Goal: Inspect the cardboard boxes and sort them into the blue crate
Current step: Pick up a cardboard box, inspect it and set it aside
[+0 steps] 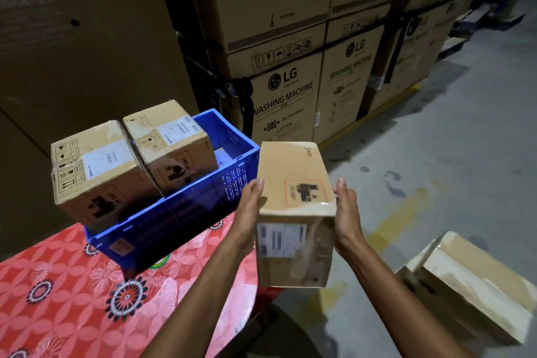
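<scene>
A tall cardboard box (293, 180) hangs in the air between both hands, just past the desk (58, 299) edge. The left hand (252, 203) and right hand (346, 212) press flat against opposite sides, fingers straight. The box looks stiff, taped and probably light. Its smooth sides could slip, so gripping under the bottom edges seems safer. Left of the hands, a blue crate (186, 212) holds two more boxes (96, 171).
</scene>
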Tool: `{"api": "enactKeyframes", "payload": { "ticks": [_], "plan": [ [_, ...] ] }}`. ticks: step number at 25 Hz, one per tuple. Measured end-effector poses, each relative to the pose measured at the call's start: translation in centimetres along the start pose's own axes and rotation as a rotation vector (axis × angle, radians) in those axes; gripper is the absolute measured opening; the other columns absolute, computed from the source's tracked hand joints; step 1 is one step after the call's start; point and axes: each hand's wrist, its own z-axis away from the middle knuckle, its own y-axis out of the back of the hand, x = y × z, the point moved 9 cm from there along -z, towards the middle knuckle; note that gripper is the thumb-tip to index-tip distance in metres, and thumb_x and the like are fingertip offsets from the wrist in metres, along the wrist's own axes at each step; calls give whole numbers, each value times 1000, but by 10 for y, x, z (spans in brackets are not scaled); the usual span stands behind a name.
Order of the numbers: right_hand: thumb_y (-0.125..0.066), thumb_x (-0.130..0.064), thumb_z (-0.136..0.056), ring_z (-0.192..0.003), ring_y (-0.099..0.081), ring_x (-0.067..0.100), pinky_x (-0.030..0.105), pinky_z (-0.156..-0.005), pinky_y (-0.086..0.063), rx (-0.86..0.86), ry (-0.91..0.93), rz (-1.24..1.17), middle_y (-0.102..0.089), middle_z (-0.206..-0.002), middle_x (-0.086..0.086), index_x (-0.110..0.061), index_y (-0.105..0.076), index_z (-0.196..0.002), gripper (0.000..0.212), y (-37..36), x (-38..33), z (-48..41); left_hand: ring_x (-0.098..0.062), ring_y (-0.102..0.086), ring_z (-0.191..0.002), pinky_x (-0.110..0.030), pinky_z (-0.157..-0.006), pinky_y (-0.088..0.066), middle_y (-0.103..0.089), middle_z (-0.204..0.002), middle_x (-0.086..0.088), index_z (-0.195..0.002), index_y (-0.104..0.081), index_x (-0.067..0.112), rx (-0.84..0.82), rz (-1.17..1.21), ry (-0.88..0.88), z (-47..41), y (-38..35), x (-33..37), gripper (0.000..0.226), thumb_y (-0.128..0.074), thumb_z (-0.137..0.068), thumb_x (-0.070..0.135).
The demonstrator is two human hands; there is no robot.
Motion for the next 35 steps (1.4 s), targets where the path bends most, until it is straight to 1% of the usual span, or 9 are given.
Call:
{"api": "enactKeyframes", "payload": {
  "ticks": [3,7,9,12,19,26,30,33,35],
  "plan": [
    [-49,-90,-71,-94,-73,27,58,-90,-56,-73,-44,74,-72,-107,7,-18,-56,-110,82,5,34,-4,-14,-60,-121,-25,-94,-49,-63,-134,5,-142,-50,21,-36,-16,40,14,3,-34,38,-51,-105,27],
    [-73,-38,-86,-98,-74,22,42,-86,-59,-218,-168,103,-67,-122,11,-14,-47,-125,53,-6,53,-6,-21,-70,-107,-30,-87,-56,-72,-122,-8,-132,-56,15,-84,-95,78,10,6,-46,52,-60,-82,5],
    [-79,-28,-75,-100,-74,24,40,-84,-61,-259,-177,170,-66,-121,10,-12,-44,-128,66,-15,57,-9,-20,-72,-102,-27,-78,-58,-75,-115,-6,-130,-58,15,-110,-111,85,7,4,-46,57,-57,-73,7],
    [-81,-35,-56,-99,-76,23,45,-86,-63,-296,-136,214,-73,-118,9,-9,-46,-133,89,-25,67,-17,-24,-72,-107,-31,-81,-58,-75,-117,-5,-131,-57,18,-122,-128,86,4,6,-48,58,-63,-74,7],
    [-77,-68,-67,-97,-76,19,50,-90,-59,-244,-161,313,-76,-112,-7,-30,-55,-126,74,-21,86,-44,-33,-70,-114,-51,-100,-54,-72,-124,-12,-136,-55,12,-109,-98,181,-19,13,-61,58,-75,-81,18],
    [-71,-60,-65,-87,-76,21,41,-76,-61,-211,-146,395,-77,-102,-3,-23,-59,-121,68,-49,31,-94,-16,-69,-97,-19,-62,-56,-68,-120,-5,-130,-54,10,11,-146,182,-77,-5,-17,31,-60,-100,11],
    [-73,-48,-65,-85,-76,22,44,-80,-62,-147,-200,363,-78,-97,-2,-19,-68,-111,54,-49,29,-99,-22,-74,-96,-43,-79,-62,-72,-116,1,-128,-54,30,75,-299,220,-100,0,-28,51,-72,-80,32],
    [-74,-53,-61,-85,-76,22,43,-80,-62,-132,-191,343,-78,-98,-3,-21,-68,-111,60,-48,31,-98,-23,-75,-96,-46,-79,-62,-72,-115,3,-127,-55,34,99,-287,212,-116,11,-45,57,-75,-73,36],
    [-74,-47,-73,-86,-75,22,41,-78,-61,-147,-174,338,-78,-97,-2,-21,-69,-109,45,-49,27,-96,-23,-75,-97,-46,-80,-62,-72,-116,5,-126,-55,37,91,-295,206,-116,10,-43,61,-76,-69,41]
  ]
}}
